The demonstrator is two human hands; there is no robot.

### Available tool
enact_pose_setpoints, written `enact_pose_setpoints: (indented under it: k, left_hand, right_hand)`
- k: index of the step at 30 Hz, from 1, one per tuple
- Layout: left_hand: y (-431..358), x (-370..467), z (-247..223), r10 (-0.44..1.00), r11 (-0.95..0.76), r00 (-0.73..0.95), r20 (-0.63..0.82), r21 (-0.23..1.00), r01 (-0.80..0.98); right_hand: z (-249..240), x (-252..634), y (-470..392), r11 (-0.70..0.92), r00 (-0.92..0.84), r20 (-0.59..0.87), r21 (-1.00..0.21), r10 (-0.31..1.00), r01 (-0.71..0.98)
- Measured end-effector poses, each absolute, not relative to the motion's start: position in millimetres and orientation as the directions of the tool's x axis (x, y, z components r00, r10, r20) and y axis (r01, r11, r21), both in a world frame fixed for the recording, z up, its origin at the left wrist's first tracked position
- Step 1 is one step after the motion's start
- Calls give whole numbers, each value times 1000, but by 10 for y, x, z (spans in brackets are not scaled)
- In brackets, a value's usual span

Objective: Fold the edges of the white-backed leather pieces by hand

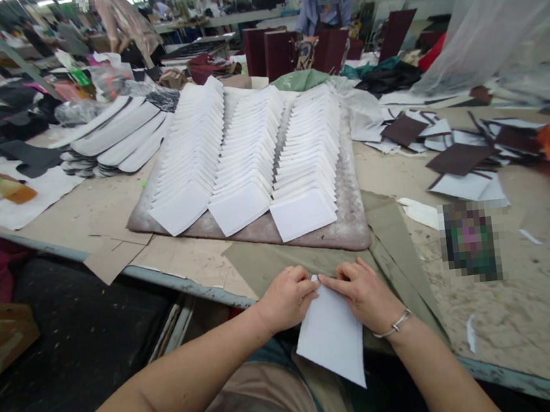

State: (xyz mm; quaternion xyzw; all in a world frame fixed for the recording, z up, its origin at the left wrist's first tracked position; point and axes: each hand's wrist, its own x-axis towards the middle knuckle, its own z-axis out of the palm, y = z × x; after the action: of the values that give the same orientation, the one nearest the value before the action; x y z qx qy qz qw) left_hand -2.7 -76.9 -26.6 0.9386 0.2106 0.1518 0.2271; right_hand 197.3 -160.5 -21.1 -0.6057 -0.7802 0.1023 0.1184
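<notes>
Centrally, a white piece (332, 334) is held by its upper edge, in front of the grey board (254, 239), pinched between the closed fingers of the left hand (292, 296) and the right hand (363, 292). Three rows of overlapping white pieces (243, 206) are borne by the board. Olive cloth (262, 266) is spread before it; dark brown pieces (461, 158) are strewn to its right.

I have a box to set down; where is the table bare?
The table is bare right of the nearest paper scrap and, narrowly, between the curved white pieces and board. Crowded: the board, under white rows; farther right, under brown pieces.
</notes>
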Motion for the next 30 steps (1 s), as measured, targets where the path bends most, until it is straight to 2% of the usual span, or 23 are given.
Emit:
enact_pose_setpoints:
  k: [9,21,25,30]
  left_hand:
    - [-801,-40,-255,562,-718,812,155,579,387]
    - [-773,-30,-241,450,-813,882,139,472,341]
    - [-750,-29,-216,396,-847,910,124,434,309]
    - [-731,-26,-212,330,-899,937,117,341,274]
  right_hand:
    - [-98,1889,-1604,260,-264,20,-254,964,931]
    - [-107,1845,-1627,291,-279,86,-242,957,926]
    - [-197,1852,-1658,271,-232,160,-304,960,913]
    - [-288,1928,-1714,203,-73,268,-497,961,843]
